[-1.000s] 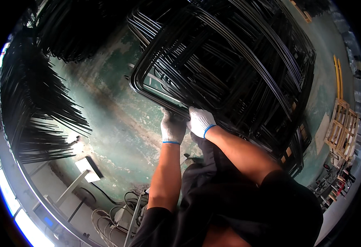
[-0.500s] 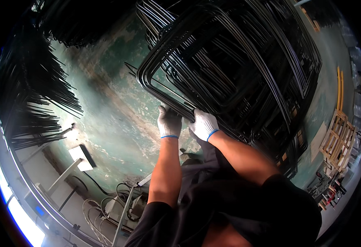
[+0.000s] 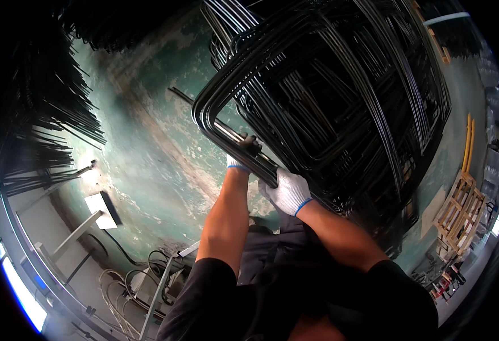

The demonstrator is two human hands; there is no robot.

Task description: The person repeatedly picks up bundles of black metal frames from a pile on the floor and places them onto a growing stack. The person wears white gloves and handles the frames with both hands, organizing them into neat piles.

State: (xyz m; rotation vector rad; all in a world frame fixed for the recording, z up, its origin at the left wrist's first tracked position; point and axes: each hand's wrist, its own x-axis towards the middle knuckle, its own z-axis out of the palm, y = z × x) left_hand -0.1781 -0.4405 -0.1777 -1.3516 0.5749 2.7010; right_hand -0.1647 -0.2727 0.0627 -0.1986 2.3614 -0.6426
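A bundle of dark bent metal rods [image 3: 201, 113] with rounded corners reaches toward me from a larger stack of the same frames [image 3: 340, 108]. My left hand [image 3: 245, 152], in a white knit glove with darkened fingers, comes from beneath the bundle. Its fingers curl round to the far side, and the rods hide part of the palm. Farther right along the same rods, my right hand [image 3: 288, 190] in a matching glove closes round the near part of the bundle. Its fingertips are partly hidden.
Dark loose rods [image 3: 73, 125] fan out at the left. Below them stand a pale square plate on an arm [image 3: 102, 209] and coiled cables [image 3: 121, 292]. Wooden pallets [image 3: 460, 210] and yellow bars [image 3: 469, 145] lie at the right, on a worn green floor [image 3: 147, 142].
My left hand has moved forward under the rods, and its fingers now wrap over their far side. My right hand has shifted slightly toward me and right, still on the bundle.
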